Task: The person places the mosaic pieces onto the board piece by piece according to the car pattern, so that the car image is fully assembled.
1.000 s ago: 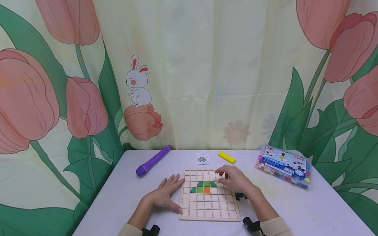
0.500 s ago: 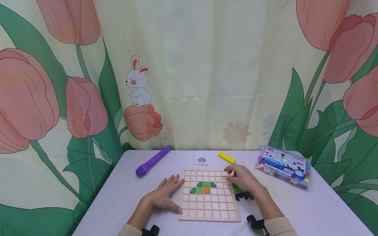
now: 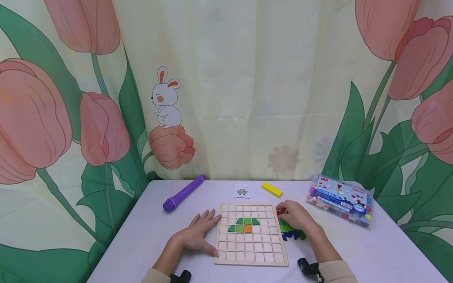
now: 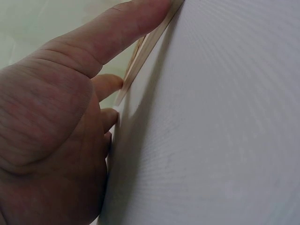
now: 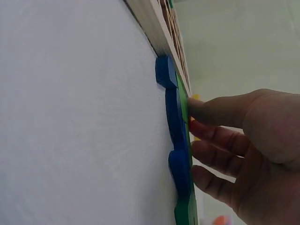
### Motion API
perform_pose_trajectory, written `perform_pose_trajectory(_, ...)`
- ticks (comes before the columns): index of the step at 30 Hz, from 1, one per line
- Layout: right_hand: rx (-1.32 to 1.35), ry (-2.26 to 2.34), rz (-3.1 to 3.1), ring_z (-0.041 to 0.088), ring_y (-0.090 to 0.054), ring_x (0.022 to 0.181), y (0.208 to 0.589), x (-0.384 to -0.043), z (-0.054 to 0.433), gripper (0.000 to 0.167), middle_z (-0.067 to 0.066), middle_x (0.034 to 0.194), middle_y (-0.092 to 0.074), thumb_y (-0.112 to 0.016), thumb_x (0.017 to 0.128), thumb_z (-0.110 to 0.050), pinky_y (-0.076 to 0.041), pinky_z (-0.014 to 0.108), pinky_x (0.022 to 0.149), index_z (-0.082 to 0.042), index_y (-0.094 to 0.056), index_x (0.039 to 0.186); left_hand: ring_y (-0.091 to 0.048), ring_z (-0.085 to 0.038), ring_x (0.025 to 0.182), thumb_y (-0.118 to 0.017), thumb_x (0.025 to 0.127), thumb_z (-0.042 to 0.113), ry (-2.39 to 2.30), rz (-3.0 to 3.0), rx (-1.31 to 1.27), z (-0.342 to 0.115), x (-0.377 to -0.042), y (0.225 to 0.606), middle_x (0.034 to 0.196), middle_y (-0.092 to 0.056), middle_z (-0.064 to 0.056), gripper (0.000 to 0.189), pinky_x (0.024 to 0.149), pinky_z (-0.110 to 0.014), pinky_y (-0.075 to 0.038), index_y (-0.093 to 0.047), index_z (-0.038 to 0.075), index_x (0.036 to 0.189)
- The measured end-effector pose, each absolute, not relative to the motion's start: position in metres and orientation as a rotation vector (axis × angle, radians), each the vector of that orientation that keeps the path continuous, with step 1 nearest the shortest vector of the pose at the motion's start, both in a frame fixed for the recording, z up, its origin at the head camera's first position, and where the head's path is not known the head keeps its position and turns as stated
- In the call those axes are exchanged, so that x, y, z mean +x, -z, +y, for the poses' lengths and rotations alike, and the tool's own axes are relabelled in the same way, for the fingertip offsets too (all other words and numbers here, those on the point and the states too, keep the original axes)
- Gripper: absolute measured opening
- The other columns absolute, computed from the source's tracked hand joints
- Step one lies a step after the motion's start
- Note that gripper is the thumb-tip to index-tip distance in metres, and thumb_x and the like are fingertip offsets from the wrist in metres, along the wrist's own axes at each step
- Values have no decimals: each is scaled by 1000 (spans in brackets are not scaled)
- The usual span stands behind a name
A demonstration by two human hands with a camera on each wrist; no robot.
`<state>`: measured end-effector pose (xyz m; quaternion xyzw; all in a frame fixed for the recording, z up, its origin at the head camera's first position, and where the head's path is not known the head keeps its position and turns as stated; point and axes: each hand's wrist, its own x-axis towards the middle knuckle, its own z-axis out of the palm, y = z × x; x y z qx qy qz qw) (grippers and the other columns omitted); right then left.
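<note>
A wooden grid board [image 3: 250, 247] lies on the table, with several dark green, light green and orange tiles [image 3: 248, 228] set in its upper middle squares. My left hand [image 3: 198, 232] rests along the board's left side, fingers spread, the thumb on its lower left edge. Just beyond the right edge, my right hand [image 3: 295, 215] is over loose green and blue pieces [image 3: 291, 236]. A red piece [image 3: 279, 212] shows at its fingertips. In the right wrist view, the thumb and fingers reach to the row of pieces, slightly bent and apart; blue pieces [image 5: 177, 119] line the near side.
A small pattern card [image 3: 242, 191] and a yellow block [image 3: 271, 189] lie behind the board. To the back left is a purple microphone [image 3: 184, 193]. A clear box [image 3: 339, 200] of small colourful items stands at the back right, before a tulip-printed curtain [image 3: 226, 90].
My right hand has moved right, off the board's upper right squares to the loose pieces beside it. A red piece has come into view at its fingertips. My left hand keeps its place.
</note>
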<state>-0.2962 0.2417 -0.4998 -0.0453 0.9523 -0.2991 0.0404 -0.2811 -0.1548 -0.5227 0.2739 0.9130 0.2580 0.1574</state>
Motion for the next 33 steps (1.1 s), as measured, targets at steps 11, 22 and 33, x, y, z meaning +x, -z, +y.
perform_pose_trajectory(11, -143, 916, 2911, 19, -55, 85, 504, -296, 244, 21, 2, 94, -65, -75, 94, -8, -54, 36, 79, -10, -74, 116, 0, -36, 164, -87, 68, 68, -735, 2612, 775, -155, -281, 522, 176, -11, -11, 125, 129, -64, 3, -25, 24, 167)
perform_pose_trajectory(22, -119, 911, 2885, 20, -55, 87, 504, -297, 245, 26, 3, 96, -63, -73, 95, -9, -52, 35, 78, -14, -74, 121, 0, -36, 164, -87, 68, 68, -729, 2618, 771, -154, -280, 521, 176, -10, -12, 125, 129, -63, 3, -25, 23, 167)
perform_pose_trajectory(33, -98, 1067, 2863, 19, -56, 84, 504, -296, 249, 19, 2, 92, -64, -80, 90, -8, -52, 30, 75, -12, -67, 104, 0, -35, 164, -87, 67, 69, -730, 2621, 770, -154, -281, 520, 176, -10, -11, 125, 129, -63, 3, -26, 24, 167)
